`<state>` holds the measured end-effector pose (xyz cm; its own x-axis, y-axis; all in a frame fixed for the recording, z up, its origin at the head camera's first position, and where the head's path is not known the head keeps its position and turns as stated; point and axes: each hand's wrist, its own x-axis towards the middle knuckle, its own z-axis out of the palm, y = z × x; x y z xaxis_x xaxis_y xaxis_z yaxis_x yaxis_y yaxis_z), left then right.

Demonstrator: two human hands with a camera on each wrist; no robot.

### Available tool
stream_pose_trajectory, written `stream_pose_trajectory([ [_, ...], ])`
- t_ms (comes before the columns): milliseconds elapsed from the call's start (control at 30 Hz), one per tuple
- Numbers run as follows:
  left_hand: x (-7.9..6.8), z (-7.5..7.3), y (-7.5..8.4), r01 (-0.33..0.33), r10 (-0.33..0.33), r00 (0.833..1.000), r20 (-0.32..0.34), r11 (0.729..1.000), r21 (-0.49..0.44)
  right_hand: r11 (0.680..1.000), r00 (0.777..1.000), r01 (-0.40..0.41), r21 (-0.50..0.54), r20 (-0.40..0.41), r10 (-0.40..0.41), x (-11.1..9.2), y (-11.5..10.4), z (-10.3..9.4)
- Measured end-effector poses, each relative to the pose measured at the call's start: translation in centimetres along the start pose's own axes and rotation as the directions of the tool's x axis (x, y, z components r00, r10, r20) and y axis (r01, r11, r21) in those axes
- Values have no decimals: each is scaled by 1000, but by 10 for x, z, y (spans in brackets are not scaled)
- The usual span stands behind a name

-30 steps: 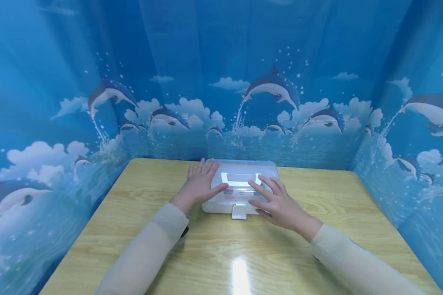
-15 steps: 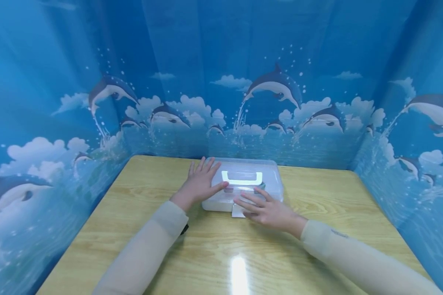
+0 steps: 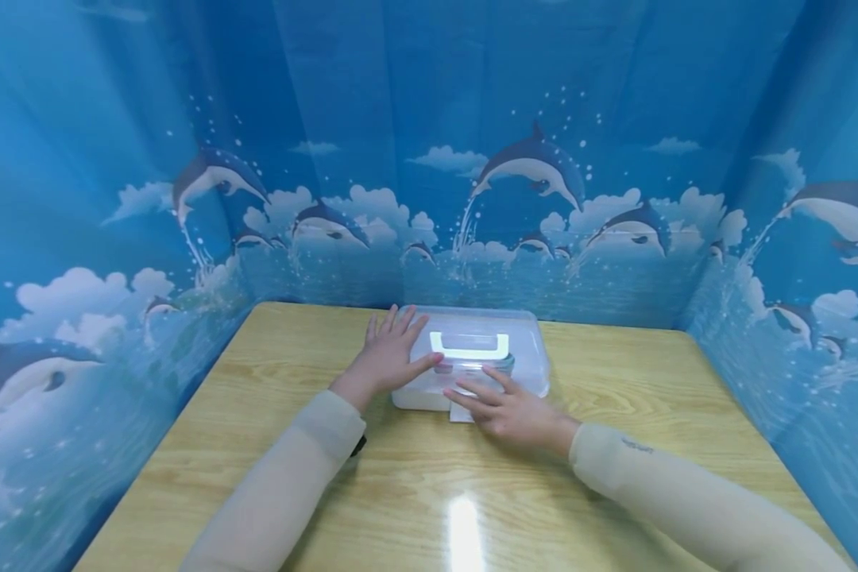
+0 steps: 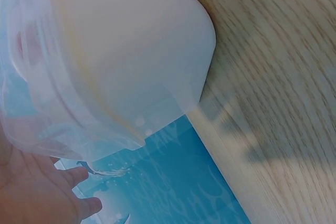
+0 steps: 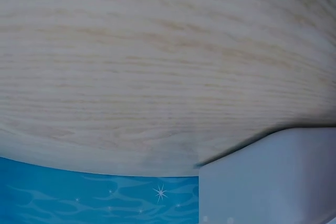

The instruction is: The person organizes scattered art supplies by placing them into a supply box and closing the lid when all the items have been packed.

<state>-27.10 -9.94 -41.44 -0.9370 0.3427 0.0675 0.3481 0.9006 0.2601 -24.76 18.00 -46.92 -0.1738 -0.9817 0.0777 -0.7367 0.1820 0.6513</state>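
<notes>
A clear-lidded storage box [image 3: 522,326] with a white base lies at the back of the table in the head view. A white carrying handle [image 3: 469,354] is on its lid, and a white latch [image 3: 461,412] hangs down at the front. My left hand [image 3: 382,357] rests spread on the lid's left side, thumb pointing toward the handle. My right hand [image 3: 511,413] is at the box's front right, its extended fingers over the front rim and partly hiding the latch. In the right wrist view only the white box side [image 5: 268,182] shows; the hand is out of sight.
The wooden table [image 3: 400,492] extends in front of and on both sides of the box. A blue dolphin-print curtain [image 3: 372,159] stands close behind the box and along both sides. Something greenish [image 3: 505,364] shows through the lid near the handle.
My right hand has moved left and slightly forward from the lid's right side to the front latch, uncovering the handle's right end. The left hand stays in place.
</notes>
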Motion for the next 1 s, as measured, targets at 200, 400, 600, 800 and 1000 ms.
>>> stream_pose_trajectory([
  [200,0,1,1,1,-1,1000,3,1000,-3,1000,1000,1,-21,28,-1,3,-4,0],
  [400,0,1,1,-1,1,1000,-2,1000,13,998,998,22,-64,64,-18,8,-7,-3],
  [600,0,1,1,-7,7,1000,-4,999,37,995,998,45,-85,51,-41,8,-8,-3],
  [800,0,0,0,-5,5,1000,9,1000,19,997,997,60,-41,-40,-62,7,-9,-10],
  [1000,-1,-2,0,-3,3,1000,17,1000,15,998,995,44,-33,-87,-47,7,-10,-12],
])
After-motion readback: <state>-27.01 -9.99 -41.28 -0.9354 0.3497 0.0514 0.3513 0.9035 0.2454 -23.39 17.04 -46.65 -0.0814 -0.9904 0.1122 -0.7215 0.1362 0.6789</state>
